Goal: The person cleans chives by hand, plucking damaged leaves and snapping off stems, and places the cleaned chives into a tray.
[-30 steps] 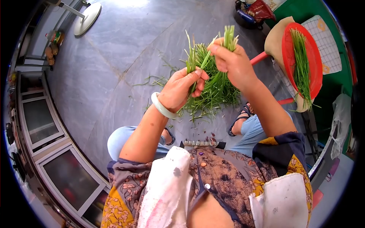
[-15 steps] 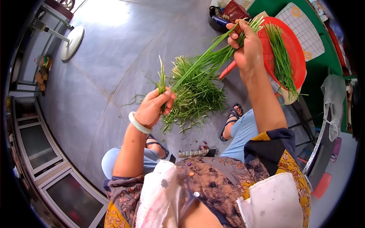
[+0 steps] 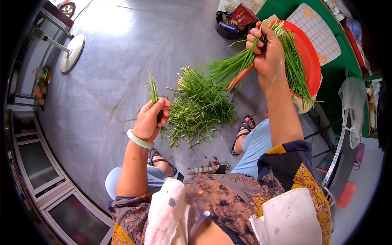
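My left hand [image 3: 148, 122], wearing a pale bangle, is closed around a small tuft of chive scraps [image 3: 153, 89] whose pale tips point up. Raised at the upper right, my right hand [image 3: 270, 55] grips a larger bunch of long green chives [image 3: 232, 65]; their white ends stick out past the fingers and the green blades hang to the left. A loose heap of chives [image 3: 200, 112] lies on the floor between my feet and hands. Just beyond the right hand, a red plastic basket [image 3: 312, 49] carries a neat layer of chives [image 3: 297, 69].
A green table [image 3: 341, 57] with a checked cloth [image 3: 316, 32] stands behind the basket. A dark container with a red packet [image 3: 243, 17] is at the top. A white round stand base [image 3: 72, 53] and glass-fronted cabinets [image 3: 38, 163] line the left. A clear plastic bag [image 3: 352, 106] hangs at right.
The left hand has drawn away to the left, holding its scraps. The long chives that stretched toward it now hang from the right hand alone. The whole view has shifted slightly.
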